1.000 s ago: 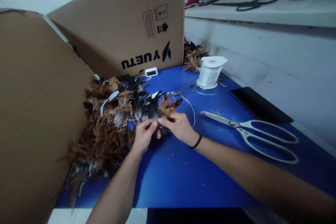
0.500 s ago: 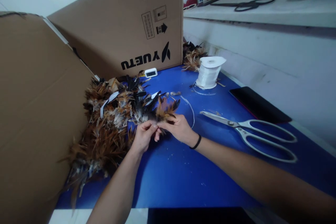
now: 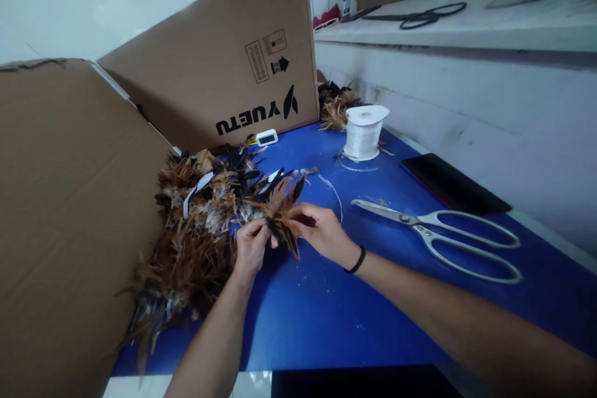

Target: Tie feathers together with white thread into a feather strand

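Note:
Over the blue table, a small bunch of brown and black feathers [image 3: 280, 202] fans out between my two hands. My left hand [image 3: 252, 245] pinches the bunch at its lower end, thumb against the fingers. From the other side my right hand [image 3: 324, 233], with a black band at the wrist, has its thumb and fingers closed at the edge of the feathers; their tips are partly hidden. To the left lies a big pile of feather trim [image 3: 186, 261] with a white ribbon strip [image 3: 198, 189] on it.
Open-bladed scissors [image 3: 405, 219] lie to the right, near a black phone [image 3: 454, 183]. A white spool [image 3: 364, 134] stands farther back, with a thin cord [image 3: 333, 189] nearer me. Cardboard boxes [image 3: 209, 62] wall the left and back. A small white display device [image 3: 267, 137] sits by the box.
The feather bunch has turned and now fans out toward my right hand, its tips hanging lower. My right hand has drawn slightly away from my left. The view has shifted a little.

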A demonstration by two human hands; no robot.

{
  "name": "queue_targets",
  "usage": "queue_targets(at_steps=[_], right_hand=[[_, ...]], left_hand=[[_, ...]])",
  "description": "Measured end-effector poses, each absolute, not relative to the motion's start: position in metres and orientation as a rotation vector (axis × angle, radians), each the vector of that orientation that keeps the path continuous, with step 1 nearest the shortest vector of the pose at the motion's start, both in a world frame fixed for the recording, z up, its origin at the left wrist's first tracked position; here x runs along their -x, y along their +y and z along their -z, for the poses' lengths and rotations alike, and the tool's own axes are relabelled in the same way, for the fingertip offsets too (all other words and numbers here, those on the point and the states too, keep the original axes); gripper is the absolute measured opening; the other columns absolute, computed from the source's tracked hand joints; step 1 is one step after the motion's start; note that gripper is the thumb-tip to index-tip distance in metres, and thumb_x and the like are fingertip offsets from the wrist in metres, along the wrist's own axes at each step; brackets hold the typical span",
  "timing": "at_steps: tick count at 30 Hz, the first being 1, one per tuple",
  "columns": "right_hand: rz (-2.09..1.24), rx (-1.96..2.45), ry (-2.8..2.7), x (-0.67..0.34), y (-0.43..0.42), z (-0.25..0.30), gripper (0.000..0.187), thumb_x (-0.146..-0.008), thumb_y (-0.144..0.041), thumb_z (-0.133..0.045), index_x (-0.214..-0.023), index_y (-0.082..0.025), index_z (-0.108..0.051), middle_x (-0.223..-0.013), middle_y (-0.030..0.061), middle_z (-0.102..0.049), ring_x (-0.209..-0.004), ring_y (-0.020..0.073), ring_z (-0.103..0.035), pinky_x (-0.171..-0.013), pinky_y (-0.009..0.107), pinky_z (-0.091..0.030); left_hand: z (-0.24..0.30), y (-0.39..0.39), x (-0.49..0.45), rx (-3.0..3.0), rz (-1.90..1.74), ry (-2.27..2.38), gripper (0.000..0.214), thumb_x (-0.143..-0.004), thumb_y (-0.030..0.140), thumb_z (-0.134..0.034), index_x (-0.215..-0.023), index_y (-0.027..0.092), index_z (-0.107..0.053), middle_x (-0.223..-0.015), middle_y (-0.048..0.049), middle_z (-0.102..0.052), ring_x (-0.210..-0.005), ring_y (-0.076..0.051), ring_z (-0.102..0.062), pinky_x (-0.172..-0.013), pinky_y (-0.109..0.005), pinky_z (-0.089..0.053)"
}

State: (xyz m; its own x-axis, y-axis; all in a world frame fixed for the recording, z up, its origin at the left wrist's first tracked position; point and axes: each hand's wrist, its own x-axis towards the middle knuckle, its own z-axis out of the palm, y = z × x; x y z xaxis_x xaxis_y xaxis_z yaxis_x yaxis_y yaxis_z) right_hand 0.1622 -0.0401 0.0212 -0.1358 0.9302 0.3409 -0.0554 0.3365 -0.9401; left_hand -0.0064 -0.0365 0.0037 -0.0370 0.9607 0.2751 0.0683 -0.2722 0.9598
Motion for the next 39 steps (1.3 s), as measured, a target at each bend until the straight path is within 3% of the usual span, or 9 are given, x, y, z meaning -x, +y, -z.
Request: queue_targets(at_steps=[4, 8, 12, 16, 20, 25, 33, 39], right_hand=[[-0.817, 1.056, -1.559, -0.176, -0.025, -0.011, 0.008, -0.076, -0.023, -0.061, -0.077, -0.018, -0.068, -0.076, 0.0025, -0.067, -0.068, 0.0143, -0.06, -0.064, 0.028, -0.045], [-0.637, 1.211, -1.792, -0.187, -0.016, -0.006, 0.011, -0.074, -0.013, -0.06, -0.079, -0.019, -0.068, -0.076, 0.0023, -0.064, -0.065, 0.0131, -0.056, -0.063, 0.026, -0.042], [-0.468, 1.241, -2.041, -0.188, -0.019, -0.009, 0.018, -0.075, -0.007, -0.056, -0.08, -0.018, -0.069, -0.076, 0.0029, -0.064, -0.071, 0.0141, -0.055, -0.074, 0.029, -0.04], [-0.407, 1.256, -2.12, -0.179, -0.025, -0.012, 0.013, -0.08, -0.022, -0.058, -0.074, -0.019, -0.068, -0.073, 0.0027, -0.063, -0.072, 0.0149, -0.053, -0.074, 0.029, -0.037], [-0.407, 1.299, -2.175, -0.167, -0.029, -0.011, 0.018, -0.076, -0.034, -0.063, -0.066, -0.019, -0.065, -0.071, 0.0029, -0.062, -0.072, 0.0164, -0.052, -0.068, 0.029, -0.034], [-0.533, 1.285, -2.137, -0.162, -0.028, -0.008, 0.012, -0.071, -0.015, -0.057, -0.061, -0.017, -0.063, -0.064, 0.0013, -0.06, -0.064, 0.0133, -0.051, -0.065, 0.027, -0.034], [-1.158, 1.146, -1.585, -0.169, -0.026, -0.01, 0.008, -0.07, -0.023, -0.059, -0.072, -0.016, -0.061, -0.062, -0.001, -0.06, -0.056, 0.0098, -0.052, -0.056, 0.023, -0.04], [-1.497, 1.12, -1.213, -0.166, -0.029, -0.019, 0.027, -0.06, -0.014, -0.065, -0.086, -0.014, -0.061, -0.06, -0.0026, -0.059, -0.046, 0.007, -0.048, -0.044, 0.02, -0.037]], left_hand=[[-0.003, -0.034, 0.009, -1.329, -1.422, 1.081, 0.029, -0.07, 0.039, -0.069, -0.057, 0.014, -0.061, -0.047, 0.0015, -0.055, -0.041, -0.008, -0.049, -0.044, -0.02, -0.04], [-0.011, -0.031, 0.008, -1.082, -1.505, 1.036, 0.032, -0.06, 0.039, -0.077, -0.059, 0.014, -0.058, -0.056, 0.0006, -0.06, -0.043, -0.006, -0.049, -0.041, -0.017, -0.037], [-0.014, -0.028, 0.01, -0.957, -1.538, 0.964, 0.035, -0.056, 0.037, -0.08, -0.059, 0.014, -0.054, -0.061, 0.0002, -0.06, -0.046, -0.005, -0.051, -0.043, -0.016, -0.038], [-0.01, -0.026, 0.012, -0.9, -1.538, 0.932, 0.032, -0.06, 0.035, -0.079, -0.064, 0.014, -0.056, -0.063, 0.0008, -0.059, -0.048, -0.005, -0.051, -0.044, -0.016, -0.04], [-0.009, -0.027, 0.01, -0.856, -1.478, 0.912, 0.029, -0.062, 0.033, -0.078, -0.066, 0.014, -0.057, -0.066, 0.0012, -0.059, -0.053, -0.005, -0.054, -0.049, -0.017, -0.045], [-0.01, -0.03, 0.007, -0.792, -1.395, 0.884, 0.029, -0.06, 0.033, -0.079, -0.068, 0.014, -0.058, -0.076, 0.0008, -0.061, -0.066, -0.009, -0.061, -0.063, -0.022, -0.053], [-0.009, -0.033, 0.005, -0.731, -1.297, 0.81, 0.022, -0.064, 0.026, -0.078, -0.069, 0.015, -0.059, -0.081, 0.0009, -0.064, -0.077, -0.012, -0.066, -0.076, -0.028, -0.054], [-0.009, -0.036, 0.002, -0.751, -1.199, 0.849, 0.024, -0.065, 0.027, -0.076, -0.069, 0.014, -0.056, -0.1, -0.0024, -0.066, -0.089, -0.018, -0.066, -0.071, -0.027, -0.054]])
